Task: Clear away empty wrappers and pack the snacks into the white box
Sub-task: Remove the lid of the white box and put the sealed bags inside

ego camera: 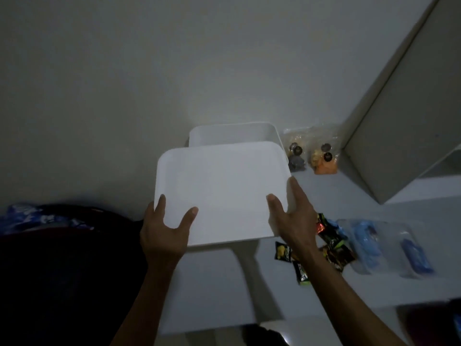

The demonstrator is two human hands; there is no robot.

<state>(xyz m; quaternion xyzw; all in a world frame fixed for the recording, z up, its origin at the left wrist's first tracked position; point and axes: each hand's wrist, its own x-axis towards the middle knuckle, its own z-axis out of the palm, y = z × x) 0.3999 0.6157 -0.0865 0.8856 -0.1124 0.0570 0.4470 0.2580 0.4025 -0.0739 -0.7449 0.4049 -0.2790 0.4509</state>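
Both hands hold a lid (222, 193) by its near corners, left hand (162, 231) and right hand (291, 221), in front of the box (232, 133). Two bags (311, 151) lie right of the box; snack packets (311, 255) and a tray (389, 248) lie nearer, right of the right hand.

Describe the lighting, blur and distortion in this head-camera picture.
Head view: dim throughout, with the white lid the brightest thing and the lower left nearly black. The small snack packets and blue wrappers are smeared by blur, their print unreadable. Both hands, left hand and right hand, are fairly sharp. Wide-angle tilt makes the cabinet edge lean.
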